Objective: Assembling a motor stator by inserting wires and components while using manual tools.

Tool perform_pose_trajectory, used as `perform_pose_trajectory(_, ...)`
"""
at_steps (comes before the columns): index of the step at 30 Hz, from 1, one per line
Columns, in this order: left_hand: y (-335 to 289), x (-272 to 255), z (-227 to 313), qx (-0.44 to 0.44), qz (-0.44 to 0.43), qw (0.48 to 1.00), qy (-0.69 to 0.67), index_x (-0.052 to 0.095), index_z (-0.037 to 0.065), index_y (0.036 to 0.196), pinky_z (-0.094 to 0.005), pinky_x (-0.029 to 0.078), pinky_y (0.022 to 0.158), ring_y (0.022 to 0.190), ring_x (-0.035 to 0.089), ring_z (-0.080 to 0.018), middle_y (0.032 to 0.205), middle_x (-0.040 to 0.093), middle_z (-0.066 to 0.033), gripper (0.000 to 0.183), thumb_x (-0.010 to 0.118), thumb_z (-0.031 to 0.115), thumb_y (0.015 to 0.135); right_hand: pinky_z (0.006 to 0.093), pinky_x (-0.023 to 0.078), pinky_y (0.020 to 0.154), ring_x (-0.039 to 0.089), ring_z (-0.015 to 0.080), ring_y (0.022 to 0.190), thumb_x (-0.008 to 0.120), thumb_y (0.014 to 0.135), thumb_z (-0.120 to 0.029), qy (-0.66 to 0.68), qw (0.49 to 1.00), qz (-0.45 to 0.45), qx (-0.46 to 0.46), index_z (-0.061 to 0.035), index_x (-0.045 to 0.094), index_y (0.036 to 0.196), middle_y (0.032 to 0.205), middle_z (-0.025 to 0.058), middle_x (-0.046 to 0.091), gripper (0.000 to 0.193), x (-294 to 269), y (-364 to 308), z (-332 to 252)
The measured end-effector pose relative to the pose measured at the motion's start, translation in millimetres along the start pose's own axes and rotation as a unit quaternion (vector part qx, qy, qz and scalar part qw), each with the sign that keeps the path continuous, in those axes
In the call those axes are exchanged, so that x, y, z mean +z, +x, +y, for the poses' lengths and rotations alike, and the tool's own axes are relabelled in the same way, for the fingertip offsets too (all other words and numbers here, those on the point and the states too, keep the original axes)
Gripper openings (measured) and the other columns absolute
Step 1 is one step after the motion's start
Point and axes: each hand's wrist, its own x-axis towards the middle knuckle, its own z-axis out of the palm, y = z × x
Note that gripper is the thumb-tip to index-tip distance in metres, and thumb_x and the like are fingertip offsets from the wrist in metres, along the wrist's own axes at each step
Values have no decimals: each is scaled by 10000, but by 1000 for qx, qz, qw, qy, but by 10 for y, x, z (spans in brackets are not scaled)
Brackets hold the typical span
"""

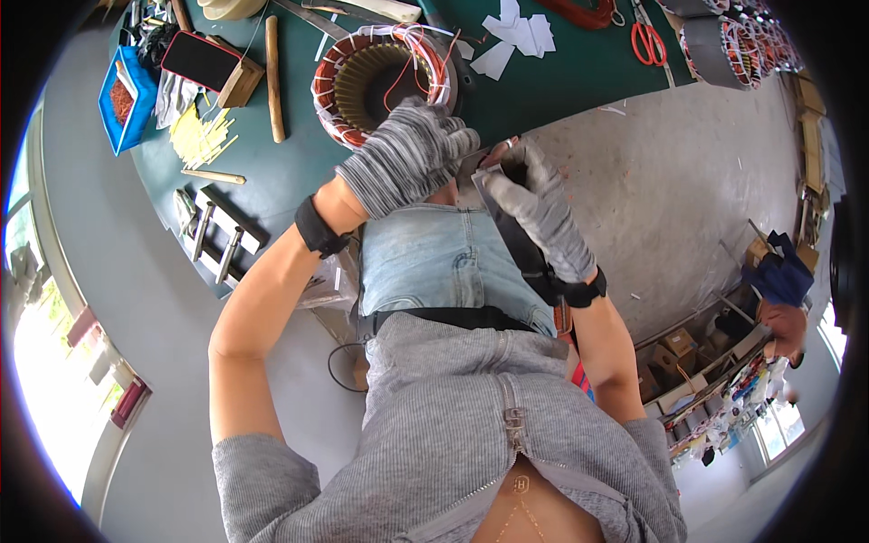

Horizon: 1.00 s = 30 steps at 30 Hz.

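Both my hands wear grey knitted gloves. My left hand (pixel 407 152) is closed, fingers curled, at the near rim of a motor stator (pixel 330 86) on the green table. Whatever its fingers pinch is hidden. The stator has orange-red windings tied with white lacing around a ribbed core, and loose red and white wires (pixel 418 56) rise over its right side. My right hand (pixel 536 204) is beside it, to the right and nearer my lap, with fingers bent inward. A dark flat piece (pixel 507 222) shows along this hand; I cannot make out what the fingers hold.
On the green table (pixel 299 172) lie a wooden stick (pixel 274 81), a phone (pixel 201 61) on a wooden block, yellow strips (pixel 201 136), a blue tray (pixel 129 104), white paper pieces (pixel 520 34) and red-handled scissors (pixel 647 45). More stators (pixel 715 50) stand at far right.
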Motion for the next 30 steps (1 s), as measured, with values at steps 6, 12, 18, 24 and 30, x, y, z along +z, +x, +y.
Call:
perform_pose_trajectory(6, -68, -34, -123, 13, 10, 1000, 14, 634, 59, 978, -434, 402, 753, 825, 541, -323, 851, 603, -126, 231, 591, 89, 753, 223, 397, 611, 442, 56, 661, 670, 771, -163, 37, 997, -31, 65, -53, 515, 856, 735, -26, 510, 208, -29, 79, 38)
perform_pose_trajectory(12, -34, 10, -174, 22, -54, 998, -6, 637, 61, 1005, -431, 412, 772, 843, 544, -335, 876, 616, -110, 258, 590, 138, 763, 220, 403, 573, 475, 63, 622, 618, 820, -157, 86, 990, -69, 89, -57, 493, 804, 725, -4, 505, 162, -31, 133, 32)
perform_pose_trajectory(18, -11, 18, -221, -58, -95, 992, -62, 647, 76, 1004, -411, 431, 787, 891, 573, -325, 876, 634, -98, 335, 615, 149, 679, 251, 440, 577, 532, 100, 602, 598, 850, -167, -34, 993, -113, -16, -47, 527, 827, 722, 20, 546, 141, -42, 233, 22)
perform_pose_trajectory(24, -32, 76, -191, -10, -61, 998, -24, 663, 66, 954, -408, 439, 776, 855, 575, -309, 874, 632, -108, 266, 619, 158, 709, 245, 457, 598, 569, 118, 640, 564, 865, -220, 199, 960, -72, 184, -52, 530, 934, 749, 43, 565, 184, -24, 61, -59)
perform_pose_trajectory(30, -70, 105, -212, 0, -53, 999, 0, 663, 67, 977, -414, 442, 793, 863, 578, -320, 964, 646, -98, 245, 606, 181, 768, 246, 453, 614, 561, 106, 645, 515, 891, -263, 232, 941, -107, 222, -56, 532, 900, 764, 51, 591, 208, -56, 59, -29)
